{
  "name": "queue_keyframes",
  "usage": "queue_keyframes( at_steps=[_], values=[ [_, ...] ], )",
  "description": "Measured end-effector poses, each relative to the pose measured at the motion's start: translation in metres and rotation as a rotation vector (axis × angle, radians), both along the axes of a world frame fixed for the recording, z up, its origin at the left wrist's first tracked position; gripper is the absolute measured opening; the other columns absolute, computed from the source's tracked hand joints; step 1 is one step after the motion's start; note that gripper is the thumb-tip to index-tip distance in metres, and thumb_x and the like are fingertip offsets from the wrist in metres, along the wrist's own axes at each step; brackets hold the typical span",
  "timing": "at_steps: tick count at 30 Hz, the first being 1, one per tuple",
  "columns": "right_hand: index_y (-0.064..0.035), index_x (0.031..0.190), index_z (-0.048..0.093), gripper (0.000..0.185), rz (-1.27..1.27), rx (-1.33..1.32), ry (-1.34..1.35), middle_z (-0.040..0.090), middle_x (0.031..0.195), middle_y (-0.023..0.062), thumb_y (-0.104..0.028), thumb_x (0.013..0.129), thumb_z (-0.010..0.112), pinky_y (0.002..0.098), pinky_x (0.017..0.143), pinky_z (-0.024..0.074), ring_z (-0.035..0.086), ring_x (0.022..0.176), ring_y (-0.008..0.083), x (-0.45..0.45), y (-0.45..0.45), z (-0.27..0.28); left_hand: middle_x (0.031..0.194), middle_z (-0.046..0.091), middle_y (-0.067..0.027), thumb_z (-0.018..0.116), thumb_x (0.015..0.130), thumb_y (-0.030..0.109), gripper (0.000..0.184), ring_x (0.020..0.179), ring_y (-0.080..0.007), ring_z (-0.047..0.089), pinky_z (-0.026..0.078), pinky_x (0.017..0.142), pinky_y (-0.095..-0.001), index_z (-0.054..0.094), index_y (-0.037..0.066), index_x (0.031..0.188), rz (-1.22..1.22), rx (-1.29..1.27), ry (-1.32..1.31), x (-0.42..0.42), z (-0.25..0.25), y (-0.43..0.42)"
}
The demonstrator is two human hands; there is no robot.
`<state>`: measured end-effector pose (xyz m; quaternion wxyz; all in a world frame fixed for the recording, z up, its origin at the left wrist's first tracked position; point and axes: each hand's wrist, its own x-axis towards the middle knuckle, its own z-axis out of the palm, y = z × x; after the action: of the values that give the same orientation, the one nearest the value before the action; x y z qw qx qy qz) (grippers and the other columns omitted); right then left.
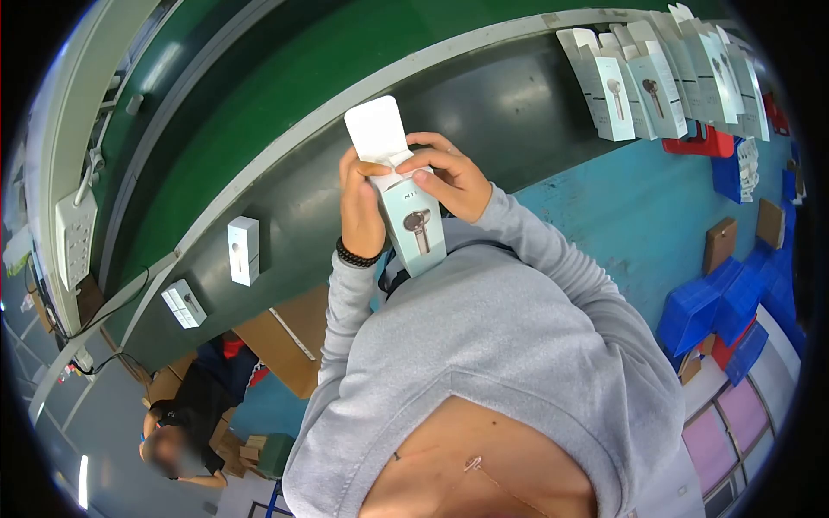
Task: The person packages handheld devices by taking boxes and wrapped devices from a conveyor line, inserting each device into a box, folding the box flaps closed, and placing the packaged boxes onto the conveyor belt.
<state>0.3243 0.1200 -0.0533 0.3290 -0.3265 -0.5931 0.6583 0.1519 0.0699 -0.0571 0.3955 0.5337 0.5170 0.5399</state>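
Observation:
A pale blue-green box (414, 223) with a picture of a dark device stands in front of my chest, its white top flap (376, 126) raised. My left hand (361, 203), with a dark bead bracelet at the wrist, wraps round the box's left upper side, fingers at the opening. On the other side my right hand (449, 177) grips the upper edge, its fingers and thumb on the small white side flaps. The inside of the box cannot be seen.
Several similar boxes with open tops (652, 95) stand in a row at the upper right. Two closed boxes (243, 250) (184, 304) are on the dark bench (294, 186) at left. Blue bins (691, 311) are at right. Another person (194, 410) is at lower left.

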Motion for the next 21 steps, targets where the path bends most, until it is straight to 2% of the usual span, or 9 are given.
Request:
queue_keyframes(
  at_steps=[3, 4, 7, 9, 11, 14, 16, 19, 21],
  values=[
    [-0.0040, 0.110, 0.061, 0.023, 0.081, 0.025, -0.073, 0.042, 0.128, 0.0114, -0.018, 0.094, 0.051, 0.0287, 0.083, 0.0466, 0.055, 0.099, 0.0165, 0.000, 0.005, 0.000, 0.120, 0.049, -0.0170, 0.044, 0.095, 0.013, 0.010, 0.107, -0.0249, 0.050, 0.039, 0.094, -0.0355, 0.047, 0.004, 0.097, 0.029, -0.026, -0.026, -0.005, 0.000, 0.000],
    [-0.0035, 0.110, 0.060, 0.023, 0.053, 0.018, -0.063, 0.043, 0.127, 0.0119, -0.018, 0.094, 0.052, 0.0282, 0.082, 0.0471, 0.055, 0.098, 0.0167, -0.001, 0.004, -0.001, 0.113, 0.054, -0.0168, 0.047, 0.092, 0.004, 0.011, 0.102, -0.0241, 0.055, 0.041, 0.093, -0.0346, 0.043, 0.003, 0.102, 0.095, -0.023, -0.206, 0.001, 0.000, -0.001],
    [-0.0031, 0.110, 0.059, 0.025, -0.041, 0.018, -0.052, 0.047, 0.123, 0.0138, -0.021, 0.093, 0.054, 0.0278, 0.078, 0.0492, 0.057, 0.097, 0.0185, -0.005, -0.002, -0.010, 0.105, 0.058, -0.0167, 0.048, 0.090, 0.000, 0.021, 0.099, -0.0232, 0.056, 0.042, 0.092, -0.0337, 0.037, 0.002, 0.108, 0.010, 0.030, -0.266, 0.002, 0.008, 0.007],
    [-0.0044, 0.107, 0.061, 0.026, -0.120, 0.054, -0.067, 0.052, 0.118, 0.0155, -0.025, 0.091, 0.058, 0.0288, 0.075, 0.0517, 0.059, 0.098, 0.0216, -0.006, -0.004, -0.016, 0.098, 0.060, -0.0147, 0.052, 0.086, -0.002, 0.015, 0.093, -0.0220, 0.058, 0.044, 0.086, -0.0318, 0.046, 0.001, 0.100, -0.044, -0.001, -0.136, -0.004, 0.010, 0.009],
    [-0.0012, 0.110, 0.057, 0.027, -0.150, -0.065, 0.015, 0.052, 0.122, 0.0167, -0.023, 0.093, 0.055, 0.0305, 0.081, 0.0499, 0.056, 0.104, 0.0205, -0.005, -0.003, -0.018, 0.096, 0.059, -0.0137, 0.055, 0.082, -0.002, 0.013, 0.090, -0.0214, 0.058, 0.044, 0.083, -0.0305, 0.051, 0.000, 0.095, -0.152, 0.015, 0.058, -0.014, 0.005, 0.010],
    [0.0010, 0.110, 0.056, 0.027, -0.056, 0.006, 0.047, 0.051, 0.125, 0.0168, -0.020, 0.093, 0.054, 0.0325, 0.086, 0.0488, 0.054, 0.110, 0.0206, 0.003, 0.004, -0.018, 0.095, 0.058, -0.0123, 0.060, 0.077, -0.001, 0.013, 0.088, -0.0213, 0.057, 0.044, 0.079, -0.0290, 0.055, 0.001, 0.089, -0.046, -0.002, 0.138, -0.005, 0.011, 0.011],
    [0.0005, 0.109, 0.057, 0.025, 0.017, 0.149, 0.038, 0.054, 0.122, 0.0144, -0.017, 0.092, 0.055, 0.0329, 0.089, 0.0484, 0.054, 0.110, 0.0217, 0.007, 0.015, -0.019, 0.095, 0.057, -0.0116, 0.061, 0.077, 0.000, 0.016, 0.088, -0.0208, 0.057, 0.045, 0.077, -0.0290, 0.055, 0.001, 0.091, -0.045, -0.011, 0.097, -0.006, 0.011, 0.011],
    [-0.0004, 0.112, 0.057, 0.027, 0.045, 0.008, -0.007, 0.057, 0.115, 0.0119, -0.017, 0.091, 0.057, 0.0318, 0.084, 0.0499, 0.056, 0.106, 0.0209, 0.005, 0.022, -0.011, 0.097, 0.056, -0.0109, 0.062, 0.077, 0.001, 0.019, 0.089, -0.0204, 0.057, 0.046, 0.076, -0.0294, 0.055, 0.001, 0.094, -0.048, -0.046, 0.042, -0.005, 0.015, 0.012],
    [-0.0015, 0.110, 0.059, 0.025, 0.091, 0.013, -0.047, 0.058, 0.111, 0.0107, -0.016, 0.089, 0.059, 0.0296, 0.081, 0.0505, 0.057, 0.103, 0.0194, 0.006, 0.029, -0.004, 0.098, 0.055, -0.0106, 0.061, 0.077, 0.000, 0.019, 0.090, -0.0205, 0.057, 0.047, 0.076, -0.0300, 0.055, 0.001, 0.095, -0.046, -0.062, 0.022, -0.004, 0.015, 0.013]
  ],
)
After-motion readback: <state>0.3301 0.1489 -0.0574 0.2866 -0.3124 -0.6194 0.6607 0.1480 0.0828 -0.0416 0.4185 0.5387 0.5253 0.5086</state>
